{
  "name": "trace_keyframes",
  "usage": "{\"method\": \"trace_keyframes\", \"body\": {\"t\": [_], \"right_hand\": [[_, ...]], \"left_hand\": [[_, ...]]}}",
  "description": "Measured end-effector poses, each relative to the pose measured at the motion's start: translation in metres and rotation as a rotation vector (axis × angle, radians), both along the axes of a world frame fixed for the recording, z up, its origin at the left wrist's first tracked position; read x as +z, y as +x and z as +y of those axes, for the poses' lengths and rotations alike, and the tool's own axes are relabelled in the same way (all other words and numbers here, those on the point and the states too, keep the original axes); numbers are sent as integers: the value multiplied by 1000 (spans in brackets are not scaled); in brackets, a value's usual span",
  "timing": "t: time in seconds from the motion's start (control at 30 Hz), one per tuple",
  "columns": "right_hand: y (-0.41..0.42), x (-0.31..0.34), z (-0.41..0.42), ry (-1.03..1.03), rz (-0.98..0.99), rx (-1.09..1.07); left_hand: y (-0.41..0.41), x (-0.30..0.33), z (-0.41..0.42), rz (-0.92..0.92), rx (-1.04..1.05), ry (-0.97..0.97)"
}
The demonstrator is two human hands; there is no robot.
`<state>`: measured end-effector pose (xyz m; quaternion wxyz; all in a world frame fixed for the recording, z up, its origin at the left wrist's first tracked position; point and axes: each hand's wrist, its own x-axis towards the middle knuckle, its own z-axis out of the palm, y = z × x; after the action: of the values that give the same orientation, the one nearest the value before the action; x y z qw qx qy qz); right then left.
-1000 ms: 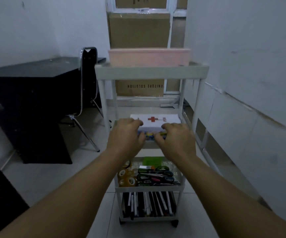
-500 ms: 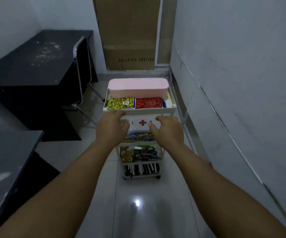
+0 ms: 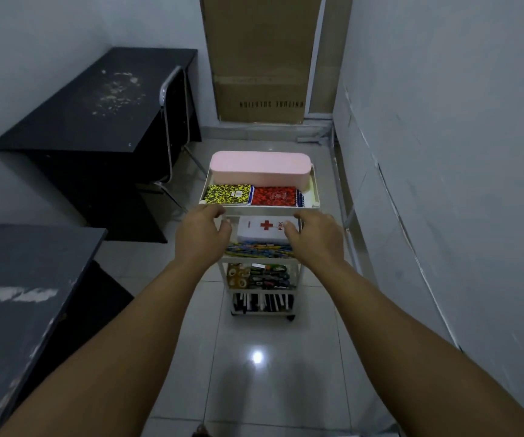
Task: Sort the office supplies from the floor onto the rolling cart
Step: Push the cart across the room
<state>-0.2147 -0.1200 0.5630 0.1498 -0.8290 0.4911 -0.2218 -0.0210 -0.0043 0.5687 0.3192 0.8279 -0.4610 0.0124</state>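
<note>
Grey glossy floor tiles [image 3: 264, 373] run down a narrow room between a pale wall and 2 black desks [image 3: 97, 121], with a tall brown cardboard box [image 3: 259, 58] leaning at the far end. Against that end stands the white 4-tier rolling cart [image 3: 314, 197].

Compared with 1 second ago, the view now looks down from higher up, so the top tray shows its load: a long pink plastic box [image 3: 259, 167], a yellow-and-black patterned notebook [image 3: 229, 194] and a red patterned notebook [image 3: 274, 196] side by side. Both hands have risen from the second tier to the near edge of the top tray. No supplies are visible on the floor, so the sorting looks finished or nearly so, and the hands seem set to push or steady the cart.

Below sit a white first-aid box with a red cross [image 3: 265, 230], colourful pencils [image 3: 257, 249] in front of it, rolls of tape and scissors [image 3: 257, 275] on the third tier, and dark pens [image 3: 262, 302] at the bottom.

The left hand [image 3: 199, 236] has loosely bent fingers reaching the tray's near rim; the right hand [image 3: 314, 238] mirrors it. Whether either truly grips the rim I cannot tell; neither holds a loose item.
</note>
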Motion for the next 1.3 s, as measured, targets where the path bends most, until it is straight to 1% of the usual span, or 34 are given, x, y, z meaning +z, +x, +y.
{"method": "trace_keyframes", "body": {"t": [0.13, 0.3, 0.5, 0.57, 0.73, 0.87, 1.03, 1.1, 1.2, 1.3], "right_hand": [[1, -3, -12, -26, -29, 6], [16, -8, -39, -32, -68, 2], [45, -19, -81, -11, -102, -78], [54, -24, -92, -16, -67, -125], [68, -39, -114, -45, 18, -236], [70, -51, -130, -43, 59, -282], [72, -61, -149, 38, 84, -270], [75, -64, -153, 59, 61, -289], [78, -67, -168, 145, -47, -313], [77, -72, -183, 283, -146, -353]], "left_hand": [[-6, -4, -5, 114, 61, -65], [14, -12, -29, 117, 49, -52], [55, -25, -76, 125, -2, -37], [70, -29, -90, 132, 2, -23], [104, -39, -106, 117, 7, -82], [120, -51, -117, 108, 46, -46], [127, -64, -130, 81, 101, 24], [130, -70, -134, 141, 168, 56], [132, -80, -142, 275, 266, 118], [132, -89, -148, 320, 263, 170]]}}
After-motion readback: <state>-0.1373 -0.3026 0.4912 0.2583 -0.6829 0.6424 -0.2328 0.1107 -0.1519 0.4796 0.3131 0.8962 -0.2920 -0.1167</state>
